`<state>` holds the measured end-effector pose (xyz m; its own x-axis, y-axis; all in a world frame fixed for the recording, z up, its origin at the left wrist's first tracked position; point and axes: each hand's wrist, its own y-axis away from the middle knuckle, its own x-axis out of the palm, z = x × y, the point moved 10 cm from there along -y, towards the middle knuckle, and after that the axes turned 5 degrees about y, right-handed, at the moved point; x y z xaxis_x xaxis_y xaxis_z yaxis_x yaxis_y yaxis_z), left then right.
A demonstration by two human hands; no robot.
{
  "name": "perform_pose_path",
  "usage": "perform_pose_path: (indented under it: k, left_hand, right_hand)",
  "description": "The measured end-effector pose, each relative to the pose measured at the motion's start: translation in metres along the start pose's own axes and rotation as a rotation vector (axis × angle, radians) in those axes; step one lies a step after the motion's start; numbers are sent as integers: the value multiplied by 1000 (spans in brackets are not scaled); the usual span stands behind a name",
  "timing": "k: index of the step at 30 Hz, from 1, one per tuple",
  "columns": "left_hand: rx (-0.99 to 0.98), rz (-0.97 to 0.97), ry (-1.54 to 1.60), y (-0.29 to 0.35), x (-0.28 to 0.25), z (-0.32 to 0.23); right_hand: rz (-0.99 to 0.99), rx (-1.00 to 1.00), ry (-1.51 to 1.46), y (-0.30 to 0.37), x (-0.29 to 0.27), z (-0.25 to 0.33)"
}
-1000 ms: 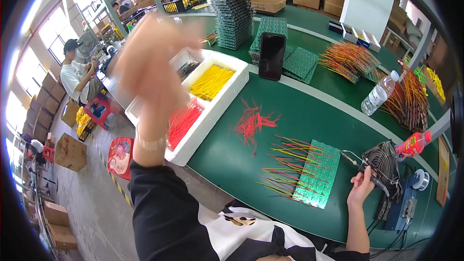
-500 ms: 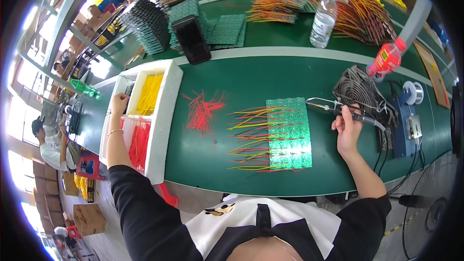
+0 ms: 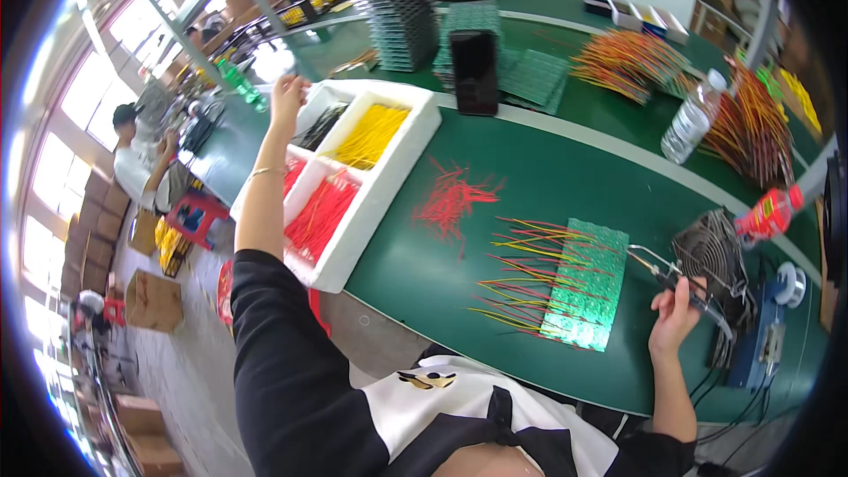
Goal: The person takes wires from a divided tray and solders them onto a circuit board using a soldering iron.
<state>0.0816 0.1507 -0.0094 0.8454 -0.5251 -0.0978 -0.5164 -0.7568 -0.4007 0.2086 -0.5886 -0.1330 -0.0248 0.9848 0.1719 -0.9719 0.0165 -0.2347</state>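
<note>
Gripping a soldering iron (image 3: 700,299) by its handle, the right hand (image 3: 676,311) has its fingers closed about the tool, whose metal tip sits just beside the upper right corner of a shiny green circuit-board panel (image 3: 594,296). The panel lies flat on the green workbench (image 3: 411,287), with a row of red and yellow wires (image 3: 519,281) overlapping it and trailing out toward nine o'clock. Taking that panel as the clock's centre, a white foam box (image 3: 393,178) stands at ten o'clock, its compartments holding black wires (image 3: 322,128), yellow wires (image 3: 371,135) and red wires (image 3: 322,216). The left hand (image 3: 287,99) is at the box's far left corner, near the black wires; its fingers are curled, though whether they pinch anything I cannot tell. A loose heap of short red wires (image 3: 452,200) lies on the bench between box and panel. A dark smartphone (image 3: 474,72) leans at eleven o'clock, a clear water bottle (image 3: 691,122) stands at one, a red-labelled bottle (image 3: 767,216) tilts at two, and a white-flanged spool (image 3: 789,285) sits at three.
</note>
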Motion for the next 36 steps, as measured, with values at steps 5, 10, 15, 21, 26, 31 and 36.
perform_pose_path:
  k: [5, 10, 15, 21, 26, 31, 36]
  left_hand:
    - [-49, 90, 190, 12, 27, -45]
    - [-60, 93, 50, 11, 39, -50]
    - [-25, 91, 107, 9, 25, -30]
    - [-7, 298, 380, 53, 113, -78]
    - [5, 604, 664, 122, 197, -152]
    - [8, 658, 676, 159, 239, -182]
    - [44, 689, 627, 193, 258, -207]
  right_hand:
    - [26, 25, -40, 0, 9, 3]
    - [33, 18, -18, -4, 14, 4]
    - [39, 8, -16, -6, 20, 5]
    - [21, 34, -11, -4, 6, -3]
    - [23, 69, -46, -4, 14, -1]
    - [8, 77, -75, -6, 17, -1]
    - [35, 89, -77, 0, 18, 5]
